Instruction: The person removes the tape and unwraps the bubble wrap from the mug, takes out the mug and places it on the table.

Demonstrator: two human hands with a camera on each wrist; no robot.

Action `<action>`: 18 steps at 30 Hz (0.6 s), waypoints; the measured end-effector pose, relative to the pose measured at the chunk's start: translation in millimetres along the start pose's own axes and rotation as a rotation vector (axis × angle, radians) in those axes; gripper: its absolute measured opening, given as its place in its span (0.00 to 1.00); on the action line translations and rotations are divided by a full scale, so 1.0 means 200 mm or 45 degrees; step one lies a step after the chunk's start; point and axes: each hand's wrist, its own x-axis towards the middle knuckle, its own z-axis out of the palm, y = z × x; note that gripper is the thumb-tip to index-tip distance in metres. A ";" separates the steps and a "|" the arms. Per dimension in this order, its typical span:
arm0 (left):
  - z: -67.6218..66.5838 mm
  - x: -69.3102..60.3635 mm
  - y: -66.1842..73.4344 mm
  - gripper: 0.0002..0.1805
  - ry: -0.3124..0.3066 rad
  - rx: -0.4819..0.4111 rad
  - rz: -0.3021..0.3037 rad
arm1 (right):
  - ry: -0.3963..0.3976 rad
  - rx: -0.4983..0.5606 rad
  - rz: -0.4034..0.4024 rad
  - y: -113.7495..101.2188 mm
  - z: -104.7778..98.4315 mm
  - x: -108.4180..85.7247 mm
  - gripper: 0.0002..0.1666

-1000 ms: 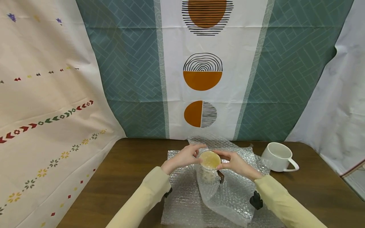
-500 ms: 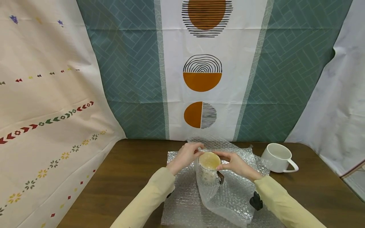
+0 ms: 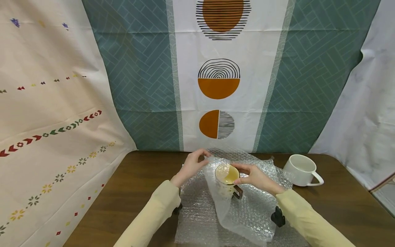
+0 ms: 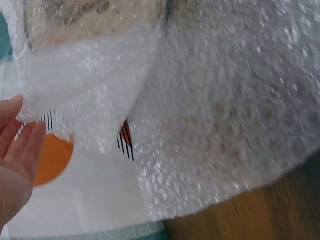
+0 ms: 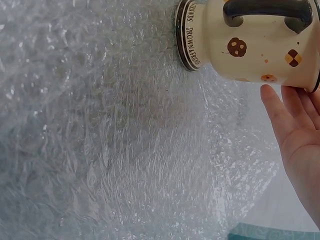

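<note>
A cream mug (image 3: 232, 176) with cookie prints and a dark brown handle (image 5: 267, 7) stands upright on bubble wrap (image 3: 200, 219). My right hand (image 3: 254, 177) holds it by the right side of its rim, thumb in front; in the right wrist view the fingers (image 5: 300, 107) reach behind the mug. At the mug's left, my left hand (image 3: 191, 165) pinches the upper edge of a wrap flap (image 4: 90, 75) between thumb and fingers. This flap still lies over the left part of the mug, which shows through it. The handle side is uncovered.
A plain white mug (image 3: 300, 170) stands at the right, close to the wrap's edge, its handle to the right. The brown wooden table (image 3: 123, 195) shows on both sides. A patterned cloth (image 3: 216, 85) hangs behind it.
My left hand has moved left from the mug's rim and drawn the wrap flap with it. More of the mug's rim, front and handle shows. My right hand has stayed on the rim.
</note>
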 end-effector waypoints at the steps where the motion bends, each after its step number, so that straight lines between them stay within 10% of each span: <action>1: -0.01 0.00 -0.01 0.08 -0.002 -0.023 -0.012 | 0.001 0.000 -0.002 0.00 0.00 0.00 0.41; 18: -0.17 -0.11 -0.05 0.13 -0.086 -0.026 -0.023 | -0.005 0.026 0.027 0.00 0.00 0.00 0.42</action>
